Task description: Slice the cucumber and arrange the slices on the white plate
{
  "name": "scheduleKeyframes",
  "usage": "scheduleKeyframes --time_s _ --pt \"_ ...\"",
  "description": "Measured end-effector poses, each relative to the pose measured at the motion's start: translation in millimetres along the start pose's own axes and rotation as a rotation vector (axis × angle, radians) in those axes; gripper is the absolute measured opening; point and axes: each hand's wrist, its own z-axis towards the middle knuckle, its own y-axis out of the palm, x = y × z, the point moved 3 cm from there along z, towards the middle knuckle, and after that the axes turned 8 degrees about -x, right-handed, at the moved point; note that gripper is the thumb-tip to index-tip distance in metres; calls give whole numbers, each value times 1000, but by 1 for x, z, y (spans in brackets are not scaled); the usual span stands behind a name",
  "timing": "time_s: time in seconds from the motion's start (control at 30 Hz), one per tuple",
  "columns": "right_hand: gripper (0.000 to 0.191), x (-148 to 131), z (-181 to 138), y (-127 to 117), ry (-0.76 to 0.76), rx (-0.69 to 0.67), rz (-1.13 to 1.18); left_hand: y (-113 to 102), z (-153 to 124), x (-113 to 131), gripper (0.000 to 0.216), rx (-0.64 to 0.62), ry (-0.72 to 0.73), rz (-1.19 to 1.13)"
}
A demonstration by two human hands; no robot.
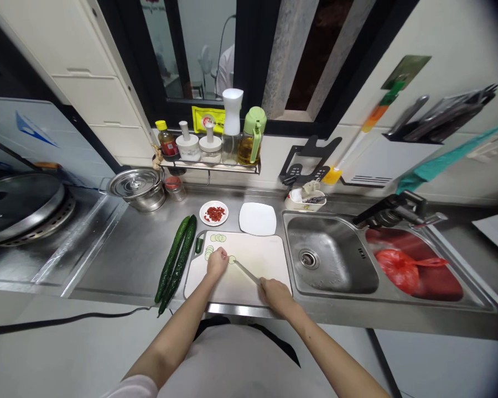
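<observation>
Steel desk [120,254], brushed and dull, bears a smooth white cutting board [257,260]; left hand [217,261] curls, pressed on it beside thin round cucumber slices [209,252]; right hand [276,293] clasps a slim knife [247,272]. Two long dark cucumbers [176,262] lie left of both hands; a steel sink [336,243] lies to their right.

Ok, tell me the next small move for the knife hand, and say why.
Probably one more thin cut straight down beside the left hand. The right hand holds the knife with its tip by a slice at the curled fingers, and other slices already lie on the cutting board. What remains under the left hand is hidden.
</observation>
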Motion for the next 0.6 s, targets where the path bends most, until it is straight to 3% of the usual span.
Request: scheduleKeyframes --time_s 0.6 --pt "32 -7 10 -7 -13 -34 -5 -2 3 -1 4 -18 -26 -42"
